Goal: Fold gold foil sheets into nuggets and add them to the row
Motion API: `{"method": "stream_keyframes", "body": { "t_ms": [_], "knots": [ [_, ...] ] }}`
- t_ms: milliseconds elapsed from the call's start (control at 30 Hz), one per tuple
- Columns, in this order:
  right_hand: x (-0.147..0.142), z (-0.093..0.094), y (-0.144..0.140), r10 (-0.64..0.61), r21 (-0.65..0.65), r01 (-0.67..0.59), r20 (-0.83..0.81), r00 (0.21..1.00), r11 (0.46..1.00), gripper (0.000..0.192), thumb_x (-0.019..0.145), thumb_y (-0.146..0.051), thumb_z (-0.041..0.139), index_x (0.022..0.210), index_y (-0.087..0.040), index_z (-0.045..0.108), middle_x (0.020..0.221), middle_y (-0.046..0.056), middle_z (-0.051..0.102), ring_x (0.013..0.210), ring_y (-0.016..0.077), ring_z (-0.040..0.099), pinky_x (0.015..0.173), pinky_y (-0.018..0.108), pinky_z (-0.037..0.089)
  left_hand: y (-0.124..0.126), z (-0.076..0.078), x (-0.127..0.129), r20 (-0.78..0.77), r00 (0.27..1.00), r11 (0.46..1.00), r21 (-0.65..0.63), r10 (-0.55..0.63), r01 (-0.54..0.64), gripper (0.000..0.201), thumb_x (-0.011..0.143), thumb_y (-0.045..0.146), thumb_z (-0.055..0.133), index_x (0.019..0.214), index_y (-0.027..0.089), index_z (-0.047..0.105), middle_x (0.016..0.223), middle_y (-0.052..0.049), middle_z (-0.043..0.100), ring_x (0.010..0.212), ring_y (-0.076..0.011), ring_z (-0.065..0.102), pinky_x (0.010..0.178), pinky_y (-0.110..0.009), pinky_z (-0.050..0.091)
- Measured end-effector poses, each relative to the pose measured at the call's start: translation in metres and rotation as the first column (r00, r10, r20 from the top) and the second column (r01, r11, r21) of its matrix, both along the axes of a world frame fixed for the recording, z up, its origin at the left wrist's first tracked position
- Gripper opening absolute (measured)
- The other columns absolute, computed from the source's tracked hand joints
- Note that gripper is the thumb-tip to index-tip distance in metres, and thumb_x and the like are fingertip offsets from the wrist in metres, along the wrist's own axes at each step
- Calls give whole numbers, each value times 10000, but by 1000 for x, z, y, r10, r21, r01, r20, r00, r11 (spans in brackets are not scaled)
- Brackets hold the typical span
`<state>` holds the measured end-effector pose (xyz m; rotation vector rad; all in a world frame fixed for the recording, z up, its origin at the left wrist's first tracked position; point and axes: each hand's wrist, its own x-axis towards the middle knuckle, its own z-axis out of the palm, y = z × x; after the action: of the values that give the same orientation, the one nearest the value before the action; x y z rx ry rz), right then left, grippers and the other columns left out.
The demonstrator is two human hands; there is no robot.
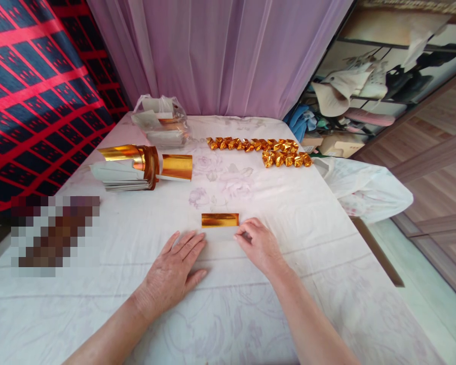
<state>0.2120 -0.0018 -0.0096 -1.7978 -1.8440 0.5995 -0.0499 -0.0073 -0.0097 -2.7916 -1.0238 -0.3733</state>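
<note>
A small sheet of gold foil paper (pixel 220 220) lies flat on the table in front of me, its shiny strip facing up. A pale band, which looks like the sheet's white side, runs along its near edge between my hands. My left hand (pixel 178 266) rests palm down with fingers stretched out, its fingertips by the near left corner. At the near right corner, my right hand (pixel 259 244) has thumb and forefinger pinched together on the paper's edge. Toward the back right sit rows of folded gold paper pieces (pixel 253 145).
Back left stand a curled stack of gold and white sheets (pixel 151 167), a separate gold sheet (pixel 177 167) and a clear plastic bag (pixel 161 121) of paper. A blurred patch (pixel 57 235) covers something at left. A white bag (pixel 368 187) hangs beyond the table's right edge.
</note>
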Motion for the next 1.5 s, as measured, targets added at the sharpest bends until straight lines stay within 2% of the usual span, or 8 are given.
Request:
{"method": "stream_keyframes", "body": {
  "t_ms": [200,333,533,667,767,933,1200,1500],
  "knots": [
    [4,-2,0,34,28,-34,-12,999,999,63,820,-198,624,761,-219,627,922,13,621,724,122,604,667,252,473,-2,-1,0,29,999,998,-50,32,-31,488,956,450,445,1325,152,562,1432,-98,551,1317,-252,497,1177,-440,269],
    [3,-3,-3,66,158,-65,-3,998,985,102,871,-197,550,845,-227,644,915,30,640,743,140,619,677,262,492,-2,1,4,46,998,998,-55,44,-42,444,954,449,450,1256,165,610,1482,-86,498,1341,-258,473,1191,-446,236],
    [-20,7,-11,156,363,-194,131,979,912,220,958,-202,455,984,-221,673,943,67,665,901,191,618,818,323,498,0,0,8,98,992,990,-124,74,-62,437,954,502,452,1212,194,625,1404,-42,584,1343,-261,467,1205,-469,181],
    [-38,10,-17,283,291,-353,255,925,889,213,933,-183,515,1066,-210,679,1015,71,645,929,213,580,849,366,487,-1,0,8,101,991,987,-145,91,-76,444,951,502,458,1226,193,620,1410,-50,578,1353,-272,453,1197,-483,198],
    [-44,8,-19,313,212,-387,313,897,897,239,907,-200,579,1129,-204,668,1030,75,630,935,225,565,834,383,490,-1,1,8,102,990,986,-144,96,-81,476,949,507,456,1274,190,598,1406,-56,581,1348,-273,456,1193,-485,202],
    [-44,6,-20,297,172,-374,356,886,911,283,898,-224,617,1177,-235,661,1038,70,630,935,227,555,819,383,478,0,1,7,73,995,990,-124,75,-66,497,955,504,455,1369,242,537,1423,-25,567,1350,-275,452,1193,-500,182],
    [-34,6,-26,255,187,-357,417,872,915,263,904,-262,621,1163,-254,670,1064,70,647,946,230,561,794,383,434,0,0,6,71,995,991,-117,76,-68,485,962,515,436,1347,250,565,1420,-28,570,1345,-270,460,1200,-504,169],
    [-8,2,-42,115,227,-247,473,874,942,262,929,-242,556,1168,-242,664,1071,62,662,951,223,563,776,375,373,-1,-3,9,95,994,995,-87,57,-49,506,968,527,413,1331,217,578,1432,-35,558,1357,-254,452,1223,-470,95]
  ]
}}
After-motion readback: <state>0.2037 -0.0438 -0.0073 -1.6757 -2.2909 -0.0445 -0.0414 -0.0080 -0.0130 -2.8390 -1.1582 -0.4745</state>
